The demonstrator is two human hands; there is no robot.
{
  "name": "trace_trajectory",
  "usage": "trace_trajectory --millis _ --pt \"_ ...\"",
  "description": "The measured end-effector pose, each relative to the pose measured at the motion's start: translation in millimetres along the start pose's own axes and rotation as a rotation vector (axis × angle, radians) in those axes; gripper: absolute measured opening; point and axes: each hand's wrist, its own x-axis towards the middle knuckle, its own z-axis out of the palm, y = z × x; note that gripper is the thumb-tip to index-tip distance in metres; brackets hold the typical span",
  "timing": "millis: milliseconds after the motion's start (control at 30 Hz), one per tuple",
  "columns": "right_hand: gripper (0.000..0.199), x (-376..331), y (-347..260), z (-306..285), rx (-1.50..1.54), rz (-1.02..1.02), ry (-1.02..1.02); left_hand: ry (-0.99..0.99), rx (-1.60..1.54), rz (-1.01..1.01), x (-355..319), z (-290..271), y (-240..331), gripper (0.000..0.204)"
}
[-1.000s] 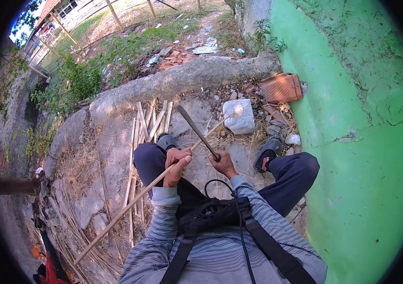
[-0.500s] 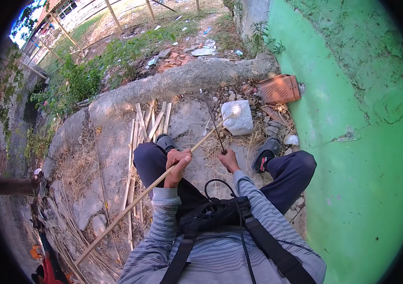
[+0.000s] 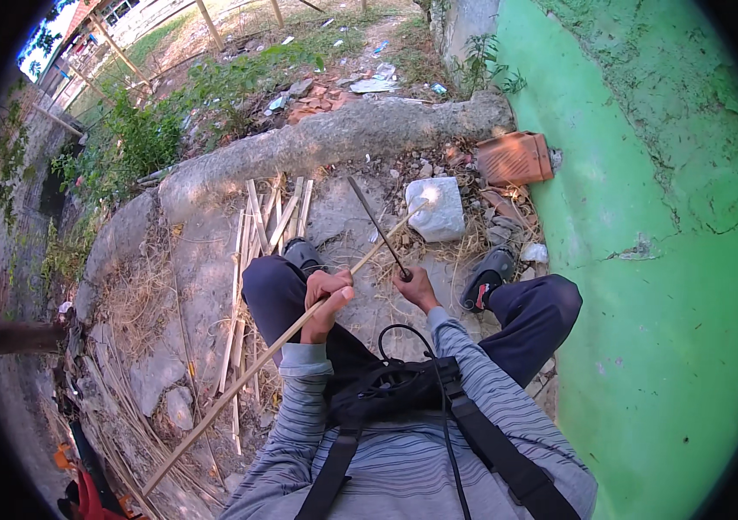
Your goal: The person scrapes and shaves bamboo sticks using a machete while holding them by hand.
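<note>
Left hand [image 3: 327, 299] fingers wrap the bamboo strip [image 3: 282, 342]; right hand [image 3: 414, 286] fingers, mostly hidden, grip the knife [image 3: 378, 227].

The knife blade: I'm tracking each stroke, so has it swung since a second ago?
Yes. The knife blade dipped toward the white block, then swung back up to the left, away from it.

- The bamboo stick [image 3: 282, 342] in the left hand [image 3: 327, 299] is pale tan.
- The blade [image 3: 378, 227] rising from the right hand [image 3: 417, 286] is dark grey.
- The sleeves [image 3: 300, 407] behind both hands are grey with thin dark stripes.
- The trousers [image 3: 542, 316] are dark navy.
- The wall [image 3: 646, 260] right of the right hand is bright green.
- The stone block [image 3: 438, 208] beyond the hands is whitish.
- The brick [image 3: 514, 158] is reddish-orange.
</note>
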Motion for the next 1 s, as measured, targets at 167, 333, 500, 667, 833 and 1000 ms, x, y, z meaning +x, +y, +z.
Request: trace_trajectory --millis 167,333,500,667,833,1000 --pt "0.030 -0.1 -5.5 -7.0 -0.067 0.019 0.014 0.056 -0.004 -0.011 3.7 0.5 -5.1 0.049" --pt "0.026 -7.3 -47.0 8.3 -0.016 -0.121 -0.003 0.121 -0.007 -0.070 -3.0 -2.5 0.4 0.048" --pt "0.024 -11.3 -45.7 7.2 -0.051 -0.138 -0.101 0.111 -0.039 0.011 -4.1 1.9 4.3 0.048" --pt "0.026 -11.1 -15.2 -3.8 0.082 0.163 0.072 0.053 -0.035 -0.020 1.4 8.8 2.7 0.048" --pt "0.024 -16.9 -39.0 10.3 -0.002 -0.054 -0.021 0.065 -0.013 -0.012 -0.3 7.0 8.7 0.046" --pt "0.029 -1.2 10.9 -9.6 -0.106 0.047 0.052 0.052 -0.018 0.026 5.4 13.9 9.6 0.045"
